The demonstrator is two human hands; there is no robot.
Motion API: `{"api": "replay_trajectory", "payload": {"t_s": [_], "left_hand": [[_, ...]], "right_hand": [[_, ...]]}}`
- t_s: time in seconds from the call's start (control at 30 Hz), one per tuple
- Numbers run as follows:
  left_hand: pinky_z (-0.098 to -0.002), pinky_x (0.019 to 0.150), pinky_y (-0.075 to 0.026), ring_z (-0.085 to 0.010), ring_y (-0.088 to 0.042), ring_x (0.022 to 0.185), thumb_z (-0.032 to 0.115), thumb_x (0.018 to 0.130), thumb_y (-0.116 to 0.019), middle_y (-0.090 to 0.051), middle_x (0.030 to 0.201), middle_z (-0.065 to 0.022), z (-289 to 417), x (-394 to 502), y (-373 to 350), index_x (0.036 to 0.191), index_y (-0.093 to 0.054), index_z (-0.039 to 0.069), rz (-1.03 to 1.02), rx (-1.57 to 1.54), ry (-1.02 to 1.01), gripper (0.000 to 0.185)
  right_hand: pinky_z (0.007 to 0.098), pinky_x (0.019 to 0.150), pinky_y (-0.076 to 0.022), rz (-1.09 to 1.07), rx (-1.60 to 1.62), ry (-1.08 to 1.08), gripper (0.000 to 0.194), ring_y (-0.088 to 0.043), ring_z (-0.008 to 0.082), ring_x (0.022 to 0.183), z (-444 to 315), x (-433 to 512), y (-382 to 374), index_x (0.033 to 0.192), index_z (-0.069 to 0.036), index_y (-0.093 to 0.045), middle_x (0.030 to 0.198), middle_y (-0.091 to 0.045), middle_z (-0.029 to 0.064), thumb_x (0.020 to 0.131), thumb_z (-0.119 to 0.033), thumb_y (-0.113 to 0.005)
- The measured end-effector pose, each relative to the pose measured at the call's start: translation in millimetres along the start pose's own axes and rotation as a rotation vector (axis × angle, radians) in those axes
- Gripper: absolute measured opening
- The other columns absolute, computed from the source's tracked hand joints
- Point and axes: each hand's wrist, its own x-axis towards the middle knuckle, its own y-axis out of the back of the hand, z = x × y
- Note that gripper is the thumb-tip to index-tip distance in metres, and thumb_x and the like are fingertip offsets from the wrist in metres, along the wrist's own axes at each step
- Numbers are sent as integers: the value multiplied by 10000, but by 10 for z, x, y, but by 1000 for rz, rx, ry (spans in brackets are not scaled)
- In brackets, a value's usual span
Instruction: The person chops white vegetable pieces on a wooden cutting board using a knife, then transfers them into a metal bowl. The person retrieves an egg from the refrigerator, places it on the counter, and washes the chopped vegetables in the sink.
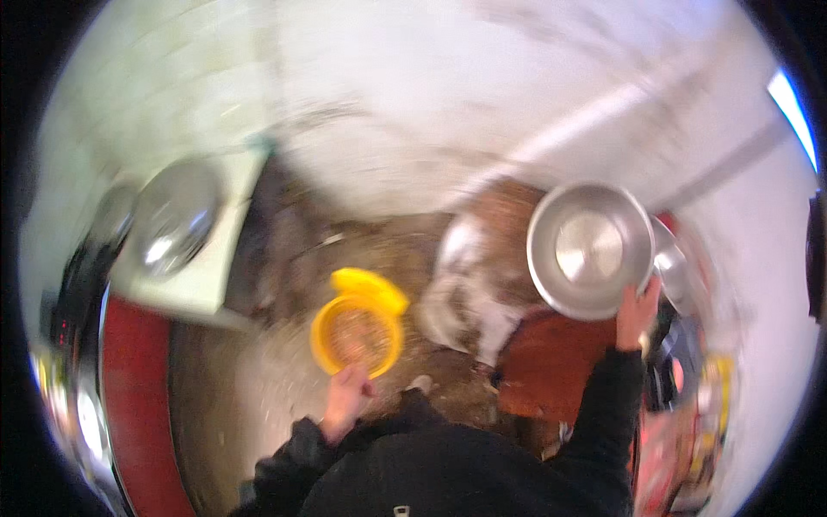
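My left hand grips the near rim of a round yellow container, whose yellow lid is flipped back on the far side. Small pale brownish contents, too blurred to name, lie inside it. At the right, my right hand holds the near right rim of a wide, empty-looking stainless steel bowl, tilted so that its inside faces the camera. Below the bowl is a reddish-brown surface, and another shiny metal vessel stands just behind it on the right.
A large round metal piece rests on a white-topped table at the left, beside a red surface. White and brown sacks or cloths, blurred, lie on the floor near the wall. Several colourful items stand at the far right.
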Motion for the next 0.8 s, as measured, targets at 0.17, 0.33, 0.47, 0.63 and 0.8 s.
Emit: {"api": "replay_trajectory", "payload": {"t_s": [0.17, 0.33, 0.47, 0.63, 0.8], "left_hand": [[-330, 793, -565, -180, -686, 873, 187, 1099, -448, -707, 995, -95, -347, -1011, 1259, 1193, -619, 16, 343, -142, 17, 259], [-330, 779, -583, -179, -704, 841, 85, 1049, -420, -733, 972, -120, -927, -2470, 2381, 1278, -597, 8, 821, -371, -26, 300], [-290, 643, -559, -160, -691, 692, 134, 1035, -488, -735, 821, -102, -1579, -3373, 2639, 1235, -630, 8, 1217, -654, -69, 275], [-307, 634, -576, -149, -666, 613, 147, 1055, -516, -633, 669, -54, -2138, -3662, 2371, 1178, -660, -52, 1506, -1061, -64, 274], [-339, 637, -592, -182, -688, 622, 212, 1094, -425, -677, 707, -124, -2361, -3943, 2993, 1245, -630, -57, 1691, -1147, -215, 370]], "right_hand": [[428, 903, -495, -743, 450, 116, 255, -657, 347, 940, -2014, -1908, -1504, 1058, 33, -545, 991, -636, 204, 811, 12, -601], [519, 890, -491, -1055, 592, 862, 318, -619, 480, 1029, -4140, -4123, -2047, 1114, 31, -520, 1065, -618, 262, 818, -14, -625], [546, 832, -487, -1128, 906, 1142, 321, -595, 518, 1010, -5653, -5380, -2116, 1143, 38, -536, 1054, -606, 300, 831, -19, -586], [540, 840, -481, -1182, 950, 1161, 248, -604, 522, 910, -6841, -6414, -2232, 1022, 46, -561, 933, -636, 295, 779, -2, -549], [496, 850, -514, -1532, 943, 1027, 256, -680, 451, 938, -7723, -7458, -2200, 1032, 31, -600, 969, -693, 255, 785, -35, -591]]}}
